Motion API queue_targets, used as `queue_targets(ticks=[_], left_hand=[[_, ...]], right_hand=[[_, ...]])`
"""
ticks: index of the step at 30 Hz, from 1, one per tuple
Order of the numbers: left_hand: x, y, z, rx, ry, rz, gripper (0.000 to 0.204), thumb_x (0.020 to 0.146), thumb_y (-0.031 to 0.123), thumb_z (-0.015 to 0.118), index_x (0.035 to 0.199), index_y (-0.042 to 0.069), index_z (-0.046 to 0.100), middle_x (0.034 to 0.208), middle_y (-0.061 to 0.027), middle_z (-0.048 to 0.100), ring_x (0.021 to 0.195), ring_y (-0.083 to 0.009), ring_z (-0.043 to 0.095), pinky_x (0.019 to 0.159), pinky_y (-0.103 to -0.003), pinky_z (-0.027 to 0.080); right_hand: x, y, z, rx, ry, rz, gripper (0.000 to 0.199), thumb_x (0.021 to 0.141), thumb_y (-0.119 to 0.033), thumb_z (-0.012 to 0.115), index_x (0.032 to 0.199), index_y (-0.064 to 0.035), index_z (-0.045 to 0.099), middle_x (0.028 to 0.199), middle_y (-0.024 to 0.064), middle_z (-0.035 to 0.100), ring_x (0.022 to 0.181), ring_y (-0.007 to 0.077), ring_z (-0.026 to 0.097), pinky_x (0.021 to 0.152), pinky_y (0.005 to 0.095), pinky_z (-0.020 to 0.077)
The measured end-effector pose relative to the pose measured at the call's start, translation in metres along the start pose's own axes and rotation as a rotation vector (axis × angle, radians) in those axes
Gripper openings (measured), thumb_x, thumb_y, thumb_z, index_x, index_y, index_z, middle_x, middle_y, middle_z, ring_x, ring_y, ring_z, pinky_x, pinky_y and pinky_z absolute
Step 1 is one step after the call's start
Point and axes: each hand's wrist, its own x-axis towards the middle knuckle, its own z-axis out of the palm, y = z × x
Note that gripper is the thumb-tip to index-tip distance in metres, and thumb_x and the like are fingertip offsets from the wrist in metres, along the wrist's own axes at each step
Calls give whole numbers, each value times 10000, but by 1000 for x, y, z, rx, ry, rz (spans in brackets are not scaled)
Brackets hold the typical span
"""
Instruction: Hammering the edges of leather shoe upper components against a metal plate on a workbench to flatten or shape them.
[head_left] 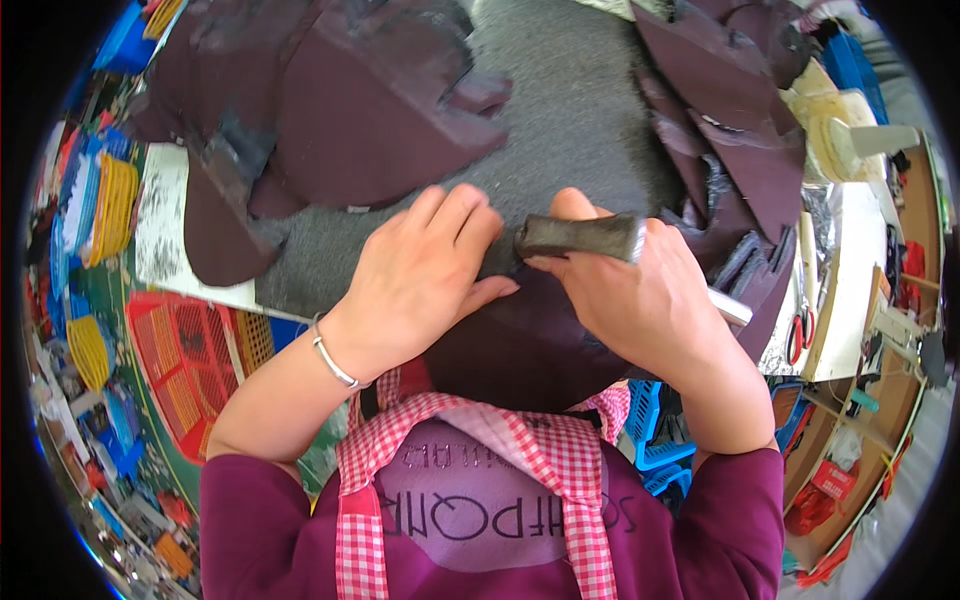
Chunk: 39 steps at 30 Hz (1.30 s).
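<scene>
My right hand (640, 295) grips a dark, worn tool handle (580, 236) and presses its end down onto a dark maroon leather-like piece (520, 345) lying on the grey work surface (570, 130). Flat on the same piece lies my left hand (425, 275), fingers spread toward the tool's tip. A silver bangle (335, 362) circles my left wrist. The tool's working end is hidden between my two hands. A red-and-white checked apron (470, 470) covers my chest.
Stacks of cut maroon pieces lie at the upper left (340, 100) and upper right (730, 110). Red-handled scissors (800, 335) rest on the right bench. A red crate (185, 365) and blue and yellow baskets (100, 205) stand at left; a blue crate (655, 440) sits below the table.
</scene>
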Motion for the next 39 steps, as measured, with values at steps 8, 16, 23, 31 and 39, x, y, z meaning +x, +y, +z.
queue_targets(ticks=[8,16,23,31,39], left_hand=[[30,-31,-31,86,-359,319,376,787,443,851,720,142,635,768,-10,521,828,-229,577,655,-390,519],[173,-144,-121,521,89,226,347,900,243,833,1166,42,740,1148,-153,731,1159,-385,669,1043,-467,517],[345,-61,75,139,82,309,358,1093,265,582,1389,94,688,1322,-169,716,1255,-369,658,1110,-479,521],[375,-11,97,232,-126,64,432,957,428,774,1298,164,759,1342,-193,693,1235,-424,676,1026,-513,573],[351,-15,117,-33,-72,-266,802,873,431,877,1487,44,536,1389,-248,612,1283,-461,642,1052,-494,557]], right_hand=[[-13,10,-13,94,-109,75,257,939,-131,779,1033,-84,545,789,150,694,716,398,722,583,493,535],[-40,87,-77,-54,319,406,199,1008,-232,722,1064,-61,638,825,203,734,773,445,736,677,523,576],[-25,158,-84,-361,296,573,288,1039,-268,679,1079,14,637,872,281,745,833,476,747,740,560,587],[-20,159,-78,-392,263,556,278,1062,-248,650,1085,10,549,866,284,747,833,490,750,746,575,593],[-14,169,-68,-364,256,633,409,1048,-294,664,1232,65,594,894,315,745,871,504,751,785,578,596]])
